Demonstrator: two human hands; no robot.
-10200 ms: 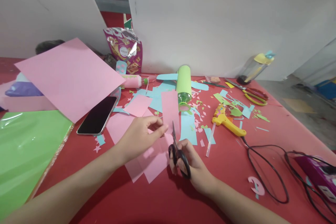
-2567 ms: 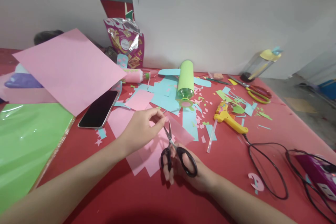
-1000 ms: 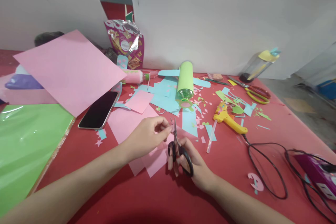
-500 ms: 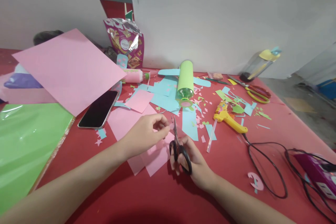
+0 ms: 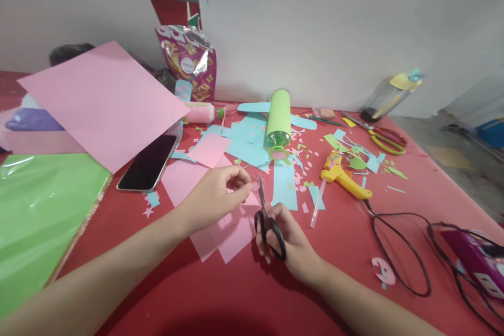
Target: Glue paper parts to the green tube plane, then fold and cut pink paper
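My right hand (image 5: 289,241) grips black-handled scissors (image 5: 271,231), fingers through the loops and blades pointing away from me. Close to the blade tips, my left hand (image 5: 218,197) pinches a small piece of pink paper (image 5: 255,186) between thumb and fingertips. Under and beyond the left hand lie pink paper sheets (image 5: 228,241) and a smaller pink piece (image 5: 210,149). A bottle wrapped in green paper (image 5: 279,113), with light-blue wing shapes (image 5: 254,107) at its sides, rests behind the hands on light-blue paper (image 5: 285,189).
A yellow glue gun (image 5: 342,178) and its black cable lie right. Farther back are red-and-yellow-handled scissors (image 5: 388,139) and a tilted clear bottle (image 5: 388,97). Left are a phone (image 5: 148,164), a large pink sheet (image 5: 106,105) and a green pack (image 5: 43,210). A snack bag (image 5: 191,65) stands behind.
My left hand has shifted slightly left and away from me with the small pink piece. The scissors and right hand stay nearly in place.
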